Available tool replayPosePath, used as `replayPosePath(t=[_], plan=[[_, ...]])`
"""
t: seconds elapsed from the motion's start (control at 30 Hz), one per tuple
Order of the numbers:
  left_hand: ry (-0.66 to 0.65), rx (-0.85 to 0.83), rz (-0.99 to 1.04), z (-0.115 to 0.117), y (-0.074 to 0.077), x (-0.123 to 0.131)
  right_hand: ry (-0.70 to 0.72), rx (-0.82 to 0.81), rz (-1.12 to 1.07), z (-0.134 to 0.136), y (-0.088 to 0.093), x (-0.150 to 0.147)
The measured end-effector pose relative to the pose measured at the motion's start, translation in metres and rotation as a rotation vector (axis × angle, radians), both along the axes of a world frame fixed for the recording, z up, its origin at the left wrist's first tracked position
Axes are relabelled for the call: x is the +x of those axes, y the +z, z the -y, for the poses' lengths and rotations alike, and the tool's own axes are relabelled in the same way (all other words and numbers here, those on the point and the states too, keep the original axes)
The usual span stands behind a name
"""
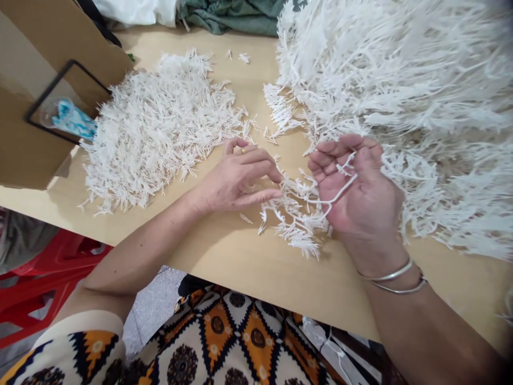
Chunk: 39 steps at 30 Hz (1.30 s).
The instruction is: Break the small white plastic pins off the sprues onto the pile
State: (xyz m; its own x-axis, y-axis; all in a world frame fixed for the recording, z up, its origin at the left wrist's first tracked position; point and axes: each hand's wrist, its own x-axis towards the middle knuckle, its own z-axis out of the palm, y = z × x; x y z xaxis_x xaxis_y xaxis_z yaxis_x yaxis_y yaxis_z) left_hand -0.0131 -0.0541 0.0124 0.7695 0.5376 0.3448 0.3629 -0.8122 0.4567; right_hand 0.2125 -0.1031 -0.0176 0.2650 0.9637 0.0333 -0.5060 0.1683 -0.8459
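My right hand (356, 187) is palm up with its fingers curled, holding the stem of a white branched plastic sprig (328, 204). The sprig's feathery side twigs spread to the left, just above the tabletop. At their left ends is my left hand (246, 179), its thumb and forefinger a little apart, with no piece visible between them. Beyond it lies a heap of small loose white twig pieces (160, 123). Close behind my right hand rises a larger pile of white branched sprigs (385, 80).
A cardboard box (24, 144) stands at the left, with a clear cup (74, 118) holding something blue and white beside it. Dark green cloth (232, 16) lies at the back. Red plastic stools (44, 278) are below the table's (224, 240) left front edge.
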Motion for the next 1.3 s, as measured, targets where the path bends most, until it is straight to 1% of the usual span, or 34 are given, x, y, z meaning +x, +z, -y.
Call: replayPosePath(t=[0.1, 0.17, 0.23, 0.37, 0.47, 0.6, 0.77, 0.87, 0.93, 1.07, 1.13, 1.2, 1.23, 1.3], plan=[[-0.111, -0.106, -0.038, -0.002, -0.004, 0.000, -0.029, 0.000, 0.024, -0.001, 0.002, 0.003], [-0.147, -0.147, -0.063, -0.003, -0.008, 0.000, -0.040, -0.016, 0.035, -0.001, 0.003, 0.004], [-0.114, -0.160, -0.077, -0.002, -0.012, 0.000, -0.034, -0.012, 0.047, -0.001, 0.004, 0.005], [0.054, -0.138, -0.096, -0.003, -0.013, 0.000, -0.037, 0.043, 0.039, -0.002, 0.002, 0.004], [0.093, -0.159, -0.121, -0.004, -0.011, -0.001, -0.077, 0.074, 0.062, -0.004, 0.000, 0.001], [0.048, -0.196, -0.149, -0.003, -0.006, 0.000, -0.101, 0.063, 0.104, -0.004, -0.004, -0.003], [0.030, -0.252, -0.145, -0.005, -0.001, -0.005, -0.092, 0.048, 0.128, -0.004, -0.008, -0.003], [0.024, -0.227, -0.166, -0.009, 0.001, -0.010, -0.113, 0.059, 0.188, -0.003, -0.009, -0.003], [0.008, -0.216, -0.144, -0.009, 0.001, -0.012, -0.129, 0.055, 0.243, -0.002, -0.009, -0.004], [-0.089, -0.199, 0.001, -0.004, 0.000, -0.009, -0.156, 0.021, 0.312, 0.000, -0.007, -0.008], [-0.126, -0.146, -0.025, -0.002, -0.003, -0.006, -0.150, 0.014, 0.330, 0.002, -0.006, -0.009], [-0.128, -0.099, -0.085, -0.001, -0.006, -0.003, -0.136, 0.022, 0.382, 0.004, -0.005, -0.008], [-0.128, -0.106, -0.098, -0.001, -0.008, -0.002, -0.127, 0.028, 0.427, 0.005, -0.004, -0.007], [-0.109, -0.180, -0.050, -0.003, -0.011, -0.001, -0.095, 0.046, 0.546, 0.006, -0.003, -0.002]])
